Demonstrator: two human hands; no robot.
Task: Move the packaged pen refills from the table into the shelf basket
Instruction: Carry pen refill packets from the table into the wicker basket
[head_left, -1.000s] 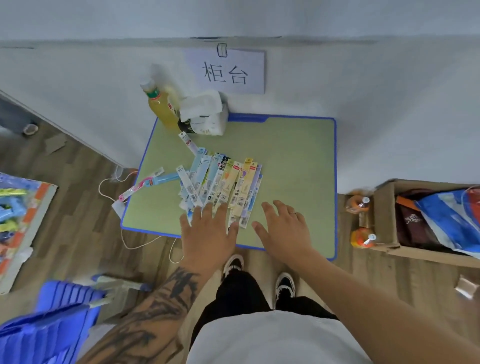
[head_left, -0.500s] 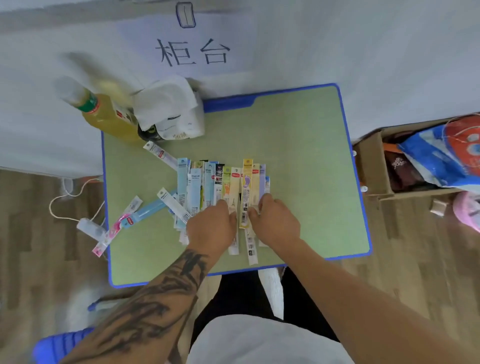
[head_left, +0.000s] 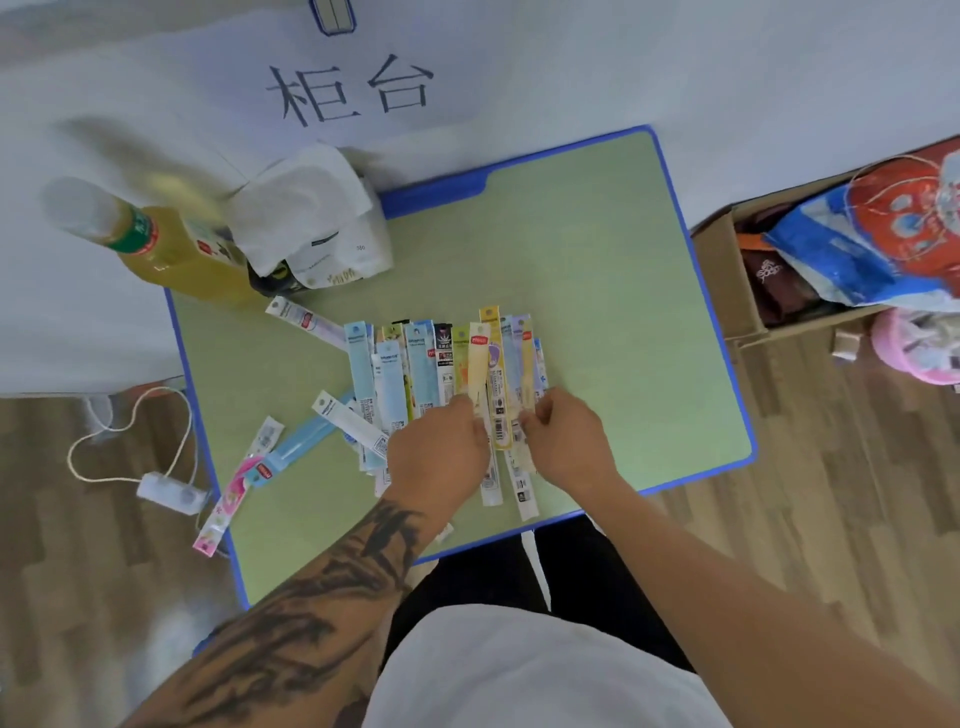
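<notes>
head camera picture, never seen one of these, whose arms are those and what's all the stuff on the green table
No machine here: a person wears a camera on the head, looking down at their own arms. The tattooed left hand and the right hand both have curled fingers gripping the near ends of a fanned row of packaged pen refills on a green table with a blue edge. A few more packs lie loose to the left. At the far left corner stand a bottle of yellow drink and a tissue pack. A cardboard box sits on the floor to the right.
</notes>
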